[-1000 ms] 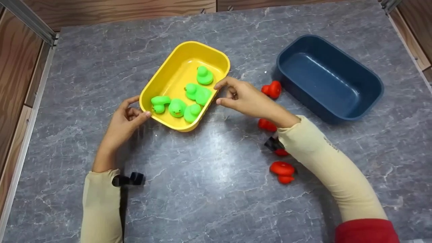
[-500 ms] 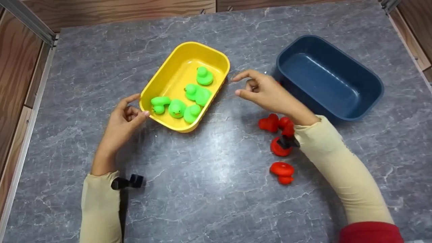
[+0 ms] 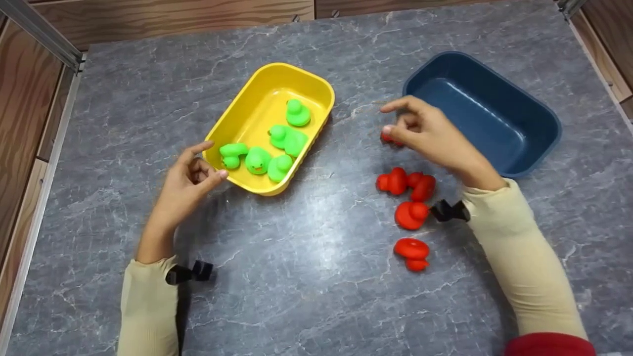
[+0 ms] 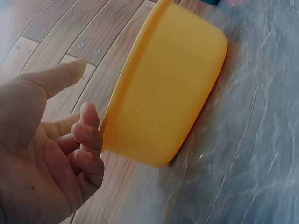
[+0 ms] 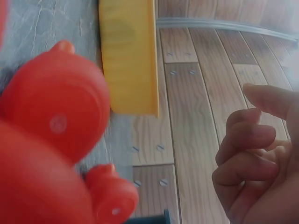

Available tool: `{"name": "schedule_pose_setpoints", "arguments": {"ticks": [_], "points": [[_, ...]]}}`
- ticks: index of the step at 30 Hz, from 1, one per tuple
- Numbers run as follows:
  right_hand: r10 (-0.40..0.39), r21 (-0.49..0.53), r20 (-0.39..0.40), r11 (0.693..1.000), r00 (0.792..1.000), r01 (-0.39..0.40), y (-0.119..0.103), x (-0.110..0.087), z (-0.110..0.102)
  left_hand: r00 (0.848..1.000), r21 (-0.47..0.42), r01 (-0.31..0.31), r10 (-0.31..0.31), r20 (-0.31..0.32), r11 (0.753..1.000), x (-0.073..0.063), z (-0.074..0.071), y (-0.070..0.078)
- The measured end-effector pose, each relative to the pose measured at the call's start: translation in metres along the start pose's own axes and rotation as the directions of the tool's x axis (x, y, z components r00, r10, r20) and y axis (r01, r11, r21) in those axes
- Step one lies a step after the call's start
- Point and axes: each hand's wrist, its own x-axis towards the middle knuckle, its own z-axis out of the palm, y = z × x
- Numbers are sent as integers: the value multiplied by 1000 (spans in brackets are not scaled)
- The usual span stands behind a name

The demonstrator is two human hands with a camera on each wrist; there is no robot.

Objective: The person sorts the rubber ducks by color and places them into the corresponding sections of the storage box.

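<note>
A yellow tub (image 3: 302, 74) holds several green rubber ducks (image 3: 297, 113). At its near left corner is my left hand (image 3: 183, 190), thumb and index finger apart. The left wrist view has this hand (image 4: 51, 154) beside the tub's outer wall (image 4: 168, 84), gripping nothing. My right hand (image 3: 435, 133) hovers by the left edge of a dark blue tub (image 3: 519, 101), thumb and index finger spread, the other fingers loosely curled. Below it several red rubber ducks (image 3: 411, 215) lie on the table; another red duck (image 3: 390, 139) is partly hidden behind the hand.
The grey marbled table (image 3: 296, 296) carries both tubs, with the red ducks between and below them. Wood-patterned panels (image 3: 173, 22) border the back and sides. A black wrist mount (image 3: 450, 211) juts from the right sleeve close to the red ducks.
My right hand has moved right, from the yellow tub's right rim to the blue tub's left edge, uncovering red ducks. My left hand has loosened at the yellow tub's corner and shifted slightly.
</note>
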Motion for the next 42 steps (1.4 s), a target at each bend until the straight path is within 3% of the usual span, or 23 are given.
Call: {"name": "schedule_pose_setpoints", "arguments": {"ticks": [12,22,26,32,38,42], "points": [[-31,31,-84,999,996,34,10,-24,-32,993,-9,-81,81,83,997,-9,17,13],[-30,82,-177,996,984,45,19,-39,-54,974,36,-144,135,184,989,-17,36,25],[-32,218,-228,972,973,83,20,-43,-65,960,45,-180,166,227,983,-19,45,28],[-41,396,-303,903,952,165,26,-53,-86,928,11,-209,195,317,978,-18,68,30],[-84,396,-356,889,931,232,33,-61,-107,902,-4,-215,200,382,977,-17,89,42],[-39,401,-415,889,909,221,34,-65,-114,885,8,-219,195,423,976,-15,99,52]]}}
